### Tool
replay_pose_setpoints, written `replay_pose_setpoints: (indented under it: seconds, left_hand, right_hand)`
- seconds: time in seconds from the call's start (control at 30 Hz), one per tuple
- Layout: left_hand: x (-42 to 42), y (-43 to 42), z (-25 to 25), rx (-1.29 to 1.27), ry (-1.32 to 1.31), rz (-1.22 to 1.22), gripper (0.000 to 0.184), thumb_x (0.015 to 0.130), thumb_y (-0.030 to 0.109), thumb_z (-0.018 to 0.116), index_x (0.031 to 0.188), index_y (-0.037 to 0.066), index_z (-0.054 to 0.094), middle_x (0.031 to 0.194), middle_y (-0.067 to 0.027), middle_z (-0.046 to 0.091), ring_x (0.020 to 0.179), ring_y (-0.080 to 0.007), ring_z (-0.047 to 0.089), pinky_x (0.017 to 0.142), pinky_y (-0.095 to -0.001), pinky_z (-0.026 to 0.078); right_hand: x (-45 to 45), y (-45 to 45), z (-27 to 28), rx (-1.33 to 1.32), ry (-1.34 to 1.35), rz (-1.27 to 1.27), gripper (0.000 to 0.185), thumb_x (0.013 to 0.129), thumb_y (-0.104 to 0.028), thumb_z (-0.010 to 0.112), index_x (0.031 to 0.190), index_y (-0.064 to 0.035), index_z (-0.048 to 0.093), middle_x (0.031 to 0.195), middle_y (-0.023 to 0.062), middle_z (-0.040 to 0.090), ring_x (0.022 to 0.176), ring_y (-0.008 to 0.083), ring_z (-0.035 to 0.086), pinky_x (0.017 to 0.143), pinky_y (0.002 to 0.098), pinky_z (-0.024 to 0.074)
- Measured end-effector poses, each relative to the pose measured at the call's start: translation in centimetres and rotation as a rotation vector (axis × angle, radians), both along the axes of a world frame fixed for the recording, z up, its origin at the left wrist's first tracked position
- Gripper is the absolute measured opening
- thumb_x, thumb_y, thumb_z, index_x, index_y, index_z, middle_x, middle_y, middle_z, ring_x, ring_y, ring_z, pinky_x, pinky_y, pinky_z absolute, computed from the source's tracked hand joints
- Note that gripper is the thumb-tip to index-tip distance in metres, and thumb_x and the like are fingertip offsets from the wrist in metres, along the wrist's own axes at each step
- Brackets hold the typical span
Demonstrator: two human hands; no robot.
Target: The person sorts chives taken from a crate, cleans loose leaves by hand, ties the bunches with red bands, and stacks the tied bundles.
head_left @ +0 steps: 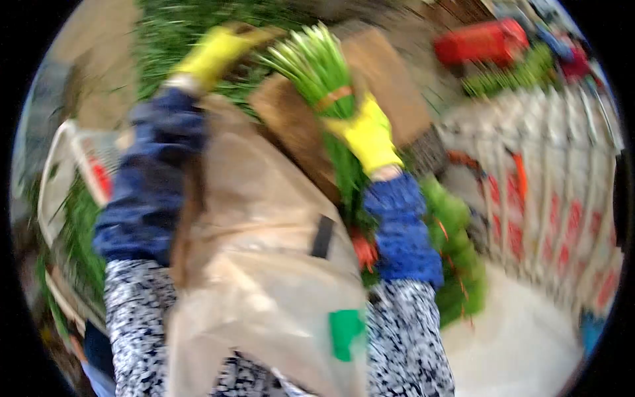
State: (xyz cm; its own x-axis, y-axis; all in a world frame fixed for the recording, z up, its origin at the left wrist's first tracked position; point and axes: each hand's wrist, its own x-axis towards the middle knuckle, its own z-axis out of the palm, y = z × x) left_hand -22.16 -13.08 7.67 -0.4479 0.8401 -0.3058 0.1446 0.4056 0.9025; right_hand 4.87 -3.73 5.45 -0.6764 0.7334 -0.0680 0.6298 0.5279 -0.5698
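A bunch of chives [316, 69], pale stem ends fanned at the top and an orange band around it, is gripped in my right hand [370, 135]. That hand wears a yellow glove, and the long green leaves hang down below it. Behind the bunch lies a brown board or block [387, 66]. My left hand [215, 56], also in a yellow glove, reaches out at the upper left over loose greens [169, 40]. Motion blurs its fingers, and a brownish shape near their tips is unclear.
A plastic apron [251, 198] covers my lap. At left stands a white basket [56, 178] of greens. More banded greens [456, 258] lie right of my right forearm, beside a pale ribbed sheet [542, 198] with red marks. A red object [481, 43] sits at the upper right.
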Motion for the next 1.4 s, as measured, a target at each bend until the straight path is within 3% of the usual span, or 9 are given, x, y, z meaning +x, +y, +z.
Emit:
replay_pose_setpoints:
  seconds: [0.13,0.27,0.37,0.47,0.6,0.8,0.97,1.17,1.4]
  left_hand:
    - [-9.3,0.4,-2.0,-0.079,-0.108,0.101,0.041,0.095,0.044,0.056,0.121,0.013,0.061,0.086,-0.0028,0.064,0.069,-0.0111,0.058,0.058,-0.0251,0.046]
    - [-12.4,-1.1,-1.5,0.126,-0.263,0.163,0.035,0.095,0.044,0.058,0.102,0.01,0.063,0.081,0.0014,0.058,0.068,-0.01,0.056,0.055,-0.0219,0.043]
    - [-12.3,-1.7,-4.4,0.073,-0.513,0.233,0.025,0.098,0.036,0.055,0.102,0.012,0.061,0.081,0.0038,0.054,0.065,-0.008,0.049,0.053,-0.0214,0.039]
    - [-12.1,-3.0,-7.8,0.003,-0.604,0.302,0.021,0.099,0.035,0.055,0.097,0.014,0.059,0.079,0.005,0.052,0.061,-0.0074,0.043,0.051,-0.0222,0.036]
    - [-18.5,-4.4,-12.3,0.005,-0.35,0.129,0.047,0.096,0.043,0.057,0.129,0.011,0.057,0.104,-0.0027,0.064,0.081,-0.0137,0.062,0.067,-0.0259,0.051]
    - [-22.4,-5.6,-12.3,-0.343,-0.301,0.142,0.056,0.092,0.048,0.06,0.137,0.015,0.054,0.118,-0.0045,0.06,0.093,-0.0162,0.062,0.079,-0.0306,0.052]
    - [-21.1,-5.4,-11.1,-0.345,-0.17,0.105,0.051,0.092,0.046,0.062,0.133,0.016,0.057,0.108,-0.0051,0.061,0.087,-0.0171,0.061,0.076,-0.0307,0.051]
    - [-20.5,-4.6,-11.5,-0.351,-0.058,0.059,0.044,0.09,0.045,0.065,0.119,0.013,0.062,0.102,-0.0051,0.061,0.083,-0.0182,0.061,0.073,-0.0324,0.05]
    - [-20.2,-5.8,-11.2,-0.395,-0.036,0.102,0.037,0.093,0.033,0.065,0.123,0.01,0.061,0.086,-0.0014,0.063,0.07,-0.0119,0.058,0.062,-0.0257,0.047]
  right_hand:
    - [5.5,-1.1,7.4,0.032,0.235,-0.117,0.082,0.071,-0.027,0.081,0.135,0.0072,0.042,0.121,0.0185,0.061,0.105,0.0319,0.063,0.091,0.0379,0.0501]
    - [16.2,-6.6,19.9,-0.464,0.408,-0.626,0.068,0.076,-0.016,0.076,0.134,0.0023,0.046,0.118,0.0132,0.061,0.098,0.0207,0.064,0.088,0.0314,0.0509]
    - [26.4,-9.0,21.6,-0.285,0.376,-0.825,0.056,0.076,-0.013,0.075,0.126,0.0009,0.053,0.108,0.0097,0.065,0.093,0.0167,0.062,0.082,0.0284,0.0505]
    - [34.7,-9.7,18.2,-0.212,0.114,-0.984,0.06,0.076,-0.019,0.076,0.127,0.0013,0.052,0.111,0.0121,0.065,0.094,0.0193,0.063,0.082,0.0305,0.051]
    - [44.9,-8.0,8.8,0.254,-0.437,-1.008,0.071,0.072,-0.029,0.081,0.128,0.0029,0.051,0.115,0.0206,0.065,0.099,0.0294,0.065,0.087,0.038,0.0507]
    - [44.3,-6.0,-7.0,-0.123,-1.229,-1.37,0.113,0.072,-0.068,0.066,0.146,0.0063,0.022,0.138,0.0278,0.041,0.118,0.0434,0.053,0.091,0.0518,0.0464]
    - [45.0,-6.8,-3.3,-0.03,-0.771,-1.435,0.133,0.062,-0.078,0.067,0.153,-0.0008,0.008,0.148,0.0317,0.031,0.131,0.0451,0.04,0.104,0.0522,0.0384]
    - [43.4,0.1,-2.8,0.121,-0.888,-1.381,0.134,0.063,-0.076,0.07,0.154,-0.0046,0.002,0.154,0.0322,0.015,0.136,0.0454,0.034,0.107,0.053,0.0352]
    - [51.7,0.4,-1.8,0.379,-0.288,-1.099,0.098,0.077,-0.062,0.07,0.141,0.0035,0.036,0.135,0.0278,0.046,0.119,0.0419,0.053,0.096,0.0472,0.046]
